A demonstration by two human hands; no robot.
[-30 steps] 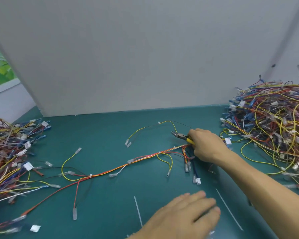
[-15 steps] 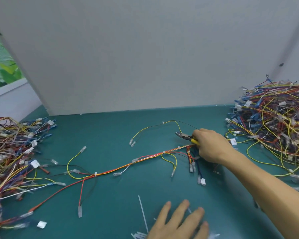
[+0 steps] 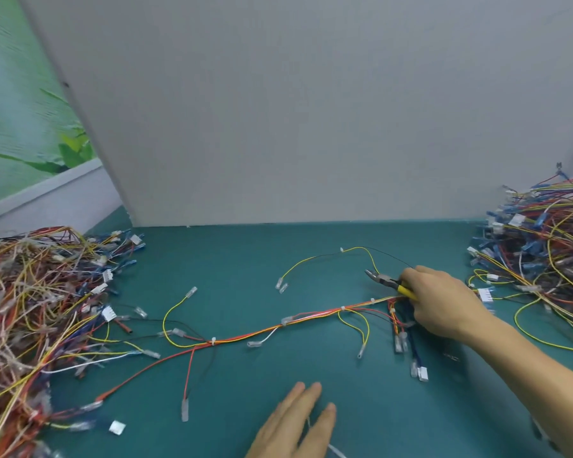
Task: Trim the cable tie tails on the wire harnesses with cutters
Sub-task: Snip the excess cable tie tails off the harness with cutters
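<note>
Right hand grip: the right hand [image 3: 444, 302] is curled round the yellow handles of the cutters [image 3: 386, 281], clamped on them with knuckles up, at the right end of the laid-out harness.
Cutter nose: it points left and far, just above the table. The jaws look nearly together with nothing seen between them (too small to be sure).
Left hand: the left hand [image 3: 295, 424] lies flat at the near edge, fingers straight and holding nothing. A white strip [image 3: 336, 452] lies just beside it, probably a cut tail.
Harness in work: one wire harness [image 3: 311, 315] stretches left to right across the middle of the green table [image 3: 245, 259]. Its right end is under the right hand and its branches fan near and far.
Ties on it: white cable ties [image 3: 343, 307] sit at several junctions along the red-orange trunk. Each shows as a short knot, with no long tail that I can make out.
Done, by my reading: this harness looks trimmed, or close to it.
Left to do: the left pile [image 3: 30, 309] and the right pile [image 3: 543, 246] are both large tangles. I cannot tell which is finished and which is waiting, so a good share of the job likely remains.
Backdrop: a grey panel [image 3: 278, 110] stands at the table's far edge.
</note>
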